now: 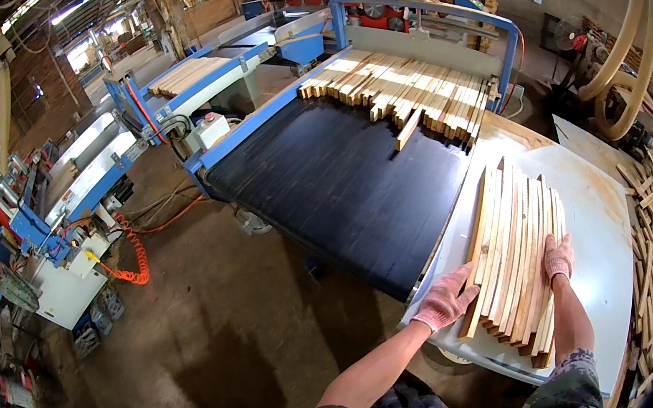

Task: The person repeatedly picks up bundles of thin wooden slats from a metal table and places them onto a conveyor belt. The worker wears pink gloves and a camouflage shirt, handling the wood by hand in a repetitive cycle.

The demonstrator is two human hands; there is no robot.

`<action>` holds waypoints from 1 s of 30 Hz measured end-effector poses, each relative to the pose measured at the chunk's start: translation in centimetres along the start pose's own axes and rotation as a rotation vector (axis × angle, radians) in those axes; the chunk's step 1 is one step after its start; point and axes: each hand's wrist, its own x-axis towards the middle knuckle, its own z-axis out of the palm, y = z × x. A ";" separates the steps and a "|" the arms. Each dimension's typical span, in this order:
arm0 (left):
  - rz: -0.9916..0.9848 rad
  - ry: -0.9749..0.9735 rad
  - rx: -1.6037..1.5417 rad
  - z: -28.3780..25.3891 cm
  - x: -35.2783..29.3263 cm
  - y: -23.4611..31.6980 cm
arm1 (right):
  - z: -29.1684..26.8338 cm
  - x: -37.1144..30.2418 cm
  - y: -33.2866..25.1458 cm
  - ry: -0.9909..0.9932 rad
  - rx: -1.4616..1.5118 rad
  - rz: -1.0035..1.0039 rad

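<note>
Squaring up a bundle of wooden slats (516,256), I have my left hand (446,300) in a pink work glove pressed flat against its left edge, fingers spread, and my right hand (556,256) laid open on its right side; neither is closed around anything. The bundle lies fanned on the pale table (594,189) at lower right of the frame. I judge the slats stiff, light singly, weighty together, and apt to slide apart, so I'd clamp them from both long sides near the middle. More slats (403,91) wait on the black conveyor belt (331,178) above.
</note>
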 end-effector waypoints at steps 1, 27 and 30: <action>0.013 0.007 -0.009 0.1 0.0 -0.2 | 0.2 0.1 0.1 0.011 -0.007 -0.007; 0.035 0.036 -0.096 0.7 0.3 -0.5 | 0.9 1.2 1.3 0.015 0.042 -0.027; 0.067 0.058 -0.082 0.4 0.2 -0.5 | 0.2 0.2 -0.1 0.004 0.012 0.011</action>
